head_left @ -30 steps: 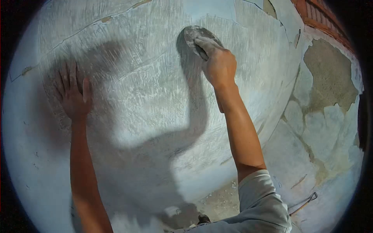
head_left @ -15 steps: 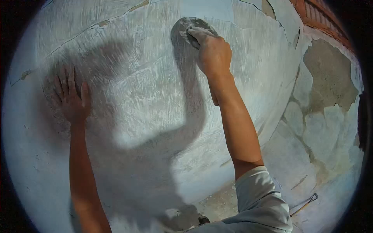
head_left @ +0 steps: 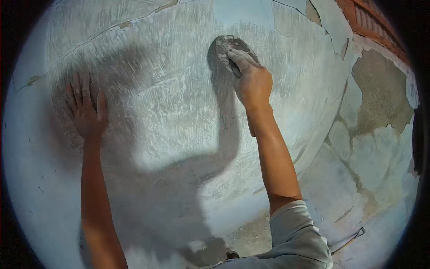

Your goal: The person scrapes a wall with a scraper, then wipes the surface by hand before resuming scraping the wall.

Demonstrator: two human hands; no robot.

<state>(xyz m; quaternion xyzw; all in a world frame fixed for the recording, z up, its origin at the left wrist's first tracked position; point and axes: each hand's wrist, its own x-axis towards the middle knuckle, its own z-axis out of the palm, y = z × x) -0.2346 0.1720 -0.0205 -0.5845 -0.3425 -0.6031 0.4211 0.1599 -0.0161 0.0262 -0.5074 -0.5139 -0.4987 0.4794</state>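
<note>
My left hand [head_left: 88, 114] lies with fingers stretched out against a rough, scratched wall [head_left: 174, 112], at the left and in shadow. It holds nothing. My right hand [head_left: 253, 83] grips a dusty grey oval pad [head_left: 227, 43], whose exact kind I cannot make out. The pad is against the upper middle of the wall, and my fingers and thumb cover part of it. Whitish streaks and scrape marks run over the wall around both hands. Shadows of my arms and body fall across it.
A cracked edge [head_left: 123, 25] with chipped paint crosses the wall at upper left. On the right, an adjoining wall has a bare patch [head_left: 380, 89] below a red-brown frame [head_left: 376, 27]. A long-handled tool with a D-shaped grip [head_left: 351, 240] leans at lower right.
My right hand has moved down and slightly right along the wall with the oval pad. My left hand stays spread on the wall. The view has shifted slightly.
</note>
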